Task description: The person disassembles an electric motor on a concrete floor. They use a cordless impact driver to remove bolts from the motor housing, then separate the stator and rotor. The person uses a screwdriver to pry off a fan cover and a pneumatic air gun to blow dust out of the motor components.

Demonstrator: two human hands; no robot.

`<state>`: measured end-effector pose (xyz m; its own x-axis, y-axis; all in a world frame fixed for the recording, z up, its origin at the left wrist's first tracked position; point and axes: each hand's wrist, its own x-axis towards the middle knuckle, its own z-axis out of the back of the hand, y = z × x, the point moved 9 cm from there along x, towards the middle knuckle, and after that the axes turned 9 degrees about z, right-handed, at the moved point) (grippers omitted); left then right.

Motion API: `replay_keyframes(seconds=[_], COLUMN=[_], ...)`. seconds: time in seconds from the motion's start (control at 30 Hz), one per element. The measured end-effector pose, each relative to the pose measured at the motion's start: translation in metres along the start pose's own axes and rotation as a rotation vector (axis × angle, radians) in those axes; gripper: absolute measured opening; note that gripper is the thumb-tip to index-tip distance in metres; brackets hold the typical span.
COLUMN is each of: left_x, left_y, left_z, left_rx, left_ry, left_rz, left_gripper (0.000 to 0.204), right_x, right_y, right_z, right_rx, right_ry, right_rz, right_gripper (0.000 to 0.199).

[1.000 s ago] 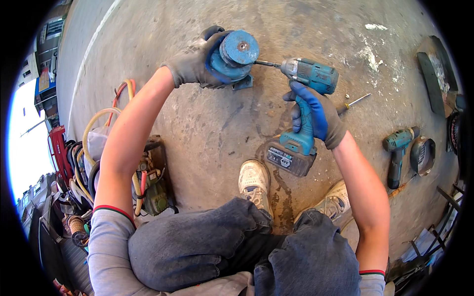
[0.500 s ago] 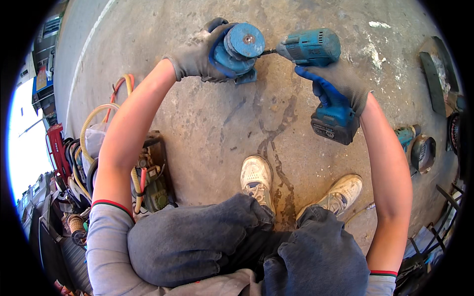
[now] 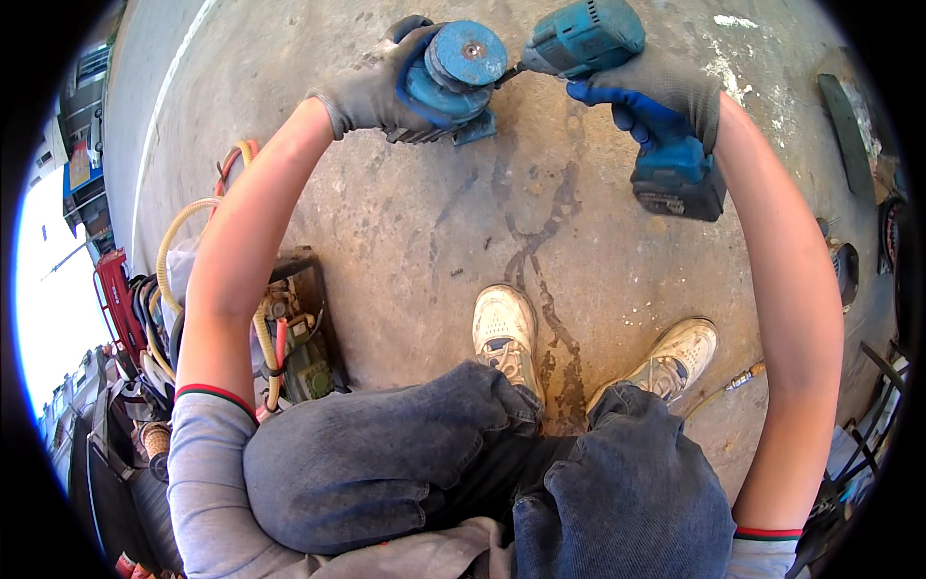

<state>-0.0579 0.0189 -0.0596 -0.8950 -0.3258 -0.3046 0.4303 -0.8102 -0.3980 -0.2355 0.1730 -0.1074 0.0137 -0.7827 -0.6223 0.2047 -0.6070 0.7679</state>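
My left hand (image 3: 381, 92), in a grey and blue work glove, is closed around a blue round metal part (image 3: 465, 53). The part has a worn disc face with a small centre hole, a wider body below and a small bracket at its lower side. In my gloved right hand (image 3: 666, 92) is a teal cordless impact driver (image 3: 588, 39), gripped by its handle, with a black battery at the base. Its dark bit points left and meets the side of the blue part; whether it sits in a screw there cannot be made out.
Stained concrete floor (image 3: 405, 212) lies beneath, with my light shoes (image 3: 504, 323) on it. To the left stand a machine (image 3: 307, 333) and coiled hoses (image 3: 183, 232). A dark metal piece (image 3: 844, 135) and a round part (image 3: 845, 272) lie at right, with a thin hose (image 3: 743, 376) nearer.
Both hands have moved farther away, carrying the blue part and the impact driver. The driver has tilted, its battery swinging right. My right forearm now covers more of the tools at right.
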Motion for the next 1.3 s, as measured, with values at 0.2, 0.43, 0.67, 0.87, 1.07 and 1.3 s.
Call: replay_keyframes(seconds=[0.2, 0.43, 0.67, 0.87, 1.07, 1.3], left_x=[-0.001, 0.0, 0.002, 0.001, -0.007, -0.001], left_y=[-0.005, -0.006, -0.011, -0.023, 0.009, 0.007], left_z=[0.004, 0.002, 0.005, 0.006, -0.002, -0.012], left_rx=[0.015, -0.043, -0.09, 0.133, -0.003, 0.143], left_ry=[0.0, 0.04, 0.054, 0.033, 0.032, 0.16], left_rz=[-0.018, -0.007, 0.06, -0.085, -0.073, 0.012], left_gripper=[0.106, 0.106, 0.107, 0.108, 0.093, 0.104], right_x=[-0.012, -0.005, -0.008, -0.001, -0.01, -0.008], right_y=[-0.005, 0.0, -0.01, -0.014, -0.011, -0.023], right_z=[-0.023, -0.012, -0.014, -0.014, -0.02, -0.02], right_rx=[0.29, 0.041, 0.134, 0.121, 0.205, 0.212], right_ry=[-0.038, -0.052, -0.071, -0.049, -0.067, -0.047], right_rz=[0.017, 0.056, 0.007, 0.016, 0.005, -0.018], right_gripper=[0.034, 0.031, 0.03, 0.032, 0.036, 0.037])
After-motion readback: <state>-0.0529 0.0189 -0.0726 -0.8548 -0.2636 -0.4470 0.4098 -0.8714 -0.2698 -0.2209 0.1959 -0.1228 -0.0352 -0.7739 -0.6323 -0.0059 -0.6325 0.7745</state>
